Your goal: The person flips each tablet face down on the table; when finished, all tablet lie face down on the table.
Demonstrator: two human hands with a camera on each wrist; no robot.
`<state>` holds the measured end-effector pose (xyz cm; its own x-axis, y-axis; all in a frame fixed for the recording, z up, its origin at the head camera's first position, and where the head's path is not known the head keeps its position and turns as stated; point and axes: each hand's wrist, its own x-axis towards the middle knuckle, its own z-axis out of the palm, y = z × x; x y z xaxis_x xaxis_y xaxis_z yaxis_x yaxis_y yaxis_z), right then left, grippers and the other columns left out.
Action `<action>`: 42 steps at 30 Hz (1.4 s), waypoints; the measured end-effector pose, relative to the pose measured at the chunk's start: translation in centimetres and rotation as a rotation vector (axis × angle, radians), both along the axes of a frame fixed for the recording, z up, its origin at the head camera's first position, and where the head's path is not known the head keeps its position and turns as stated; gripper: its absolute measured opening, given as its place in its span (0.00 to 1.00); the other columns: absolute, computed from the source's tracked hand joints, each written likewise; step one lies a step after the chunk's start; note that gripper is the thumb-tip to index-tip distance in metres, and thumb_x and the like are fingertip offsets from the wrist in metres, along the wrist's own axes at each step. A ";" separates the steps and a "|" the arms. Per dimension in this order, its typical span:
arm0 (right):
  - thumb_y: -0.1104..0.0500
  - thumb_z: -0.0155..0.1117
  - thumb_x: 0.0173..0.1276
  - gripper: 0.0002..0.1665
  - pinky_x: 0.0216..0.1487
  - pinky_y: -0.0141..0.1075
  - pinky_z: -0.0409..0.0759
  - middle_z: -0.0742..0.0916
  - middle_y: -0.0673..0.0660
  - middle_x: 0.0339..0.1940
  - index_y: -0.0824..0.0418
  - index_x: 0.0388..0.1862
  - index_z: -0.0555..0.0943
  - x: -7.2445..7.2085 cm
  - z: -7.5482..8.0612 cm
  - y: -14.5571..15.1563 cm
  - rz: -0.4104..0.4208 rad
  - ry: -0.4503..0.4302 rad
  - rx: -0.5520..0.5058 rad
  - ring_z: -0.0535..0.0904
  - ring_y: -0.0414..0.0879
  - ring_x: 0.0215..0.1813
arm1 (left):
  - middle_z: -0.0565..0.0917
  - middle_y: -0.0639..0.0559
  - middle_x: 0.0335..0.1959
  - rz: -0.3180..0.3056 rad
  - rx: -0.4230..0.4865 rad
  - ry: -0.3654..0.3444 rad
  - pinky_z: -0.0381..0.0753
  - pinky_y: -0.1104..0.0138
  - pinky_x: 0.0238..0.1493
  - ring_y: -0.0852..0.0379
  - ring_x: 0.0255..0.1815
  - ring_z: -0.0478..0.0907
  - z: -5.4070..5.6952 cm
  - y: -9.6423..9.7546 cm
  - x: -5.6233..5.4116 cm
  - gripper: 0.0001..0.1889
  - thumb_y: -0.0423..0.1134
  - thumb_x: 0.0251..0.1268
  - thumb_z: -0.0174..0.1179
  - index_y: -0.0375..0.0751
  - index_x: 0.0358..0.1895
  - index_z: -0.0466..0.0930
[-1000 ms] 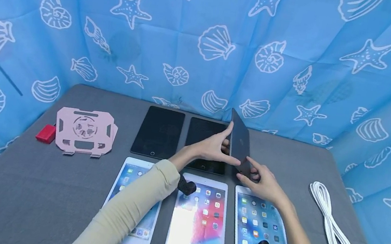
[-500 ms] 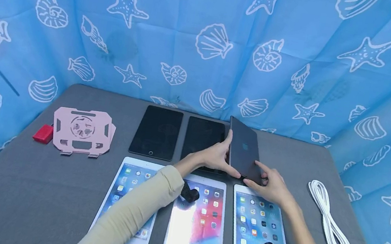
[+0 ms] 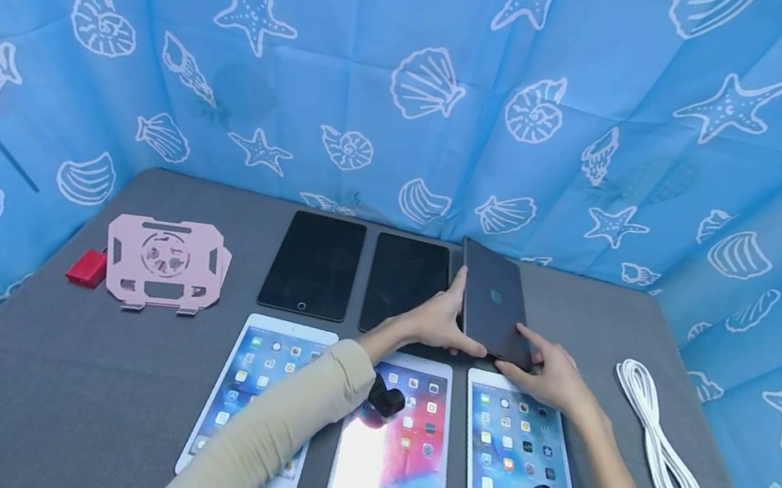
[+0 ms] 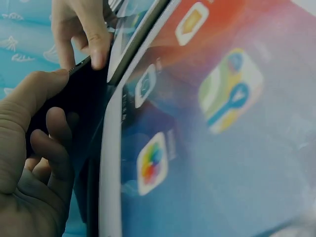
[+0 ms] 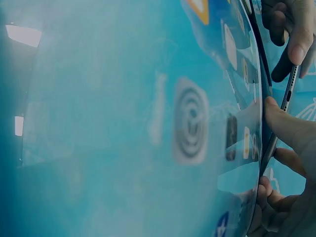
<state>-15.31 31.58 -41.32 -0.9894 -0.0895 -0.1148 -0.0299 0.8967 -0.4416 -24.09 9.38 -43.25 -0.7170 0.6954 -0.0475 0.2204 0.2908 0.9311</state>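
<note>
Two hands hold a dark tablet (image 3: 492, 300) by its lower part, its back with the logo facing up and its left edge raised off the table. My left hand (image 3: 436, 320) grips the left edge, thumb at the lower corner. At the lower right, my right hand (image 3: 548, 374) pinches the tablet between thumb and fingers. The left wrist view has the left hand (image 4: 29, 133) curled at the dark edge, with the right hand (image 4: 81, 29) beyond. The tablet's port edge (image 5: 291, 89) shows between both hands in the right wrist view.
Two black-screened tablets, one at left (image 3: 314, 264) and one in the middle (image 3: 404, 280), lie in the back row. Three lit white tablets, including the middle one (image 3: 393, 447), lie in front. A pink stand (image 3: 164, 261), red block (image 3: 87, 268) and coiled white cable (image 3: 657, 440) flank them.
The dark tablet has tipped from nearly upright toward the right and come lower, showing more of its back. Both hands have stayed on it and moved slightly right.
</note>
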 end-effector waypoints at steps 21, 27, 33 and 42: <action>0.44 0.71 0.67 0.55 0.30 0.39 0.68 0.80 0.65 0.31 0.71 0.80 0.58 0.1 0.5 0.4 -0.055 -0.097 -0.009 0.70 0.47 0.27 | 0.81 0.51 0.22 0.203 -0.100 -0.080 0.75 0.70 0.20 0.58 0.14 0.75 -0.2 1.0 1.2 0.69 0.43 0.48 0.82 0.43 0.85 0.35; 0.41 0.71 0.66 0.58 0.29 0.38 0.63 0.68 0.51 0.21 0.69 0.81 0.55 -0.2 0.3 0.8 -0.096 -0.151 -0.032 0.63 0.44 0.24 | 0.83 0.50 0.30 0.248 -0.093 -0.068 0.76 0.70 0.21 0.59 0.13 0.75 -0.1 1.5 1.1 0.56 0.41 0.46 0.83 0.41 0.78 0.56; 0.43 0.70 0.67 0.56 0.27 0.38 0.61 0.65 0.49 0.18 0.70 0.81 0.56 0.1 0.5 1.0 -0.101 -0.144 -0.044 0.61 0.43 0.23 | 0.88 0.44 0.34 0.237 -0.303 0.055 0.77 0.76 0.30 0.64 0.12 0.75 0.2 2.1 1.1 0.65 0.53 0.48 0.81 0.35 0.83 0.45; 0.43 0.70 0.67 0.56 0.26 0.37 0.61 0.65 0.48 0.17 0.70 0.81 0.56 0.2 0.7 1.3 -0.103 -0.146 -0.049 0.61 0.43 0.22 | 0.75 0.56 0.15 0.202 -0.356 0.074 0.75 0.76 0.32 0.64 0.12 0.74 0.7 2.2 1.1 0.64 0.54 0.51 0.79 0.33 0.83 0.44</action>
